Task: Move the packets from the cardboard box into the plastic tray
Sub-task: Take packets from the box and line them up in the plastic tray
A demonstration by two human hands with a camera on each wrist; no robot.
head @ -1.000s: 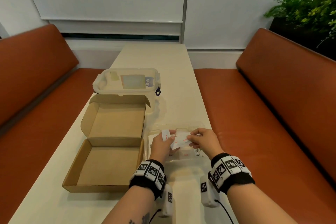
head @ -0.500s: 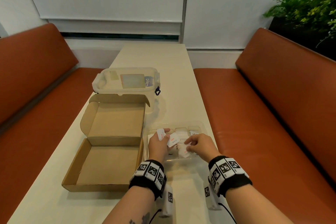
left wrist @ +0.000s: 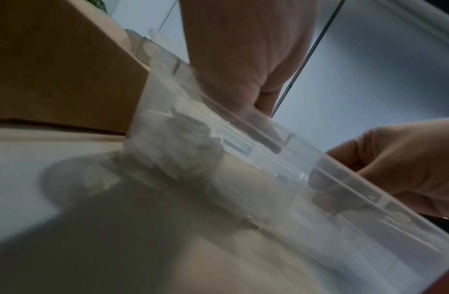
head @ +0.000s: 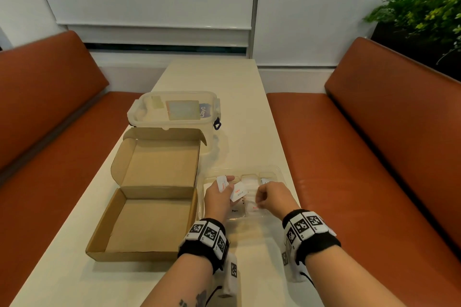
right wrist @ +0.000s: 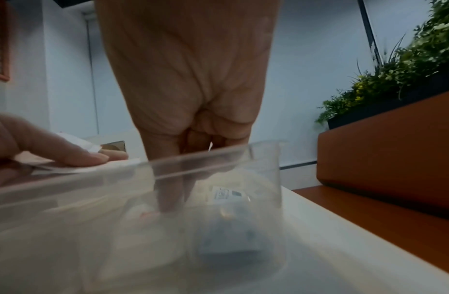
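Note:
The open cardboard box point(head: 149, 222) lies at the table's left and shows no packets inside. Right beside it stands the clear plastic tray point(head: 272, 172), its rim also in the right wrist view point(right wrist: 206, 159), with several white packets in it. My left hand point(head: 224, 189) hovers over the tray's left part and holds two white packets point(head: 238, 190) with red print between its fingers. My right hand point(head: 262, 200) reaches down into the tray, fingertips point(right wrist: 173, 199) pinching one packet point(head: 253, 208) on the tray floor.
A lidded clear plastic container point(head: 174, 109) stands behind the cardboard box. Orange benches point(head: 374, 157) run along both sides of the narrow table point(head: 237, 97). A green plant point(head: 424, 12) sits at the back right.
My right hand took a packet from my left hand and lowered it into the tray. The left hand stayed over the tray with its remaining packets.

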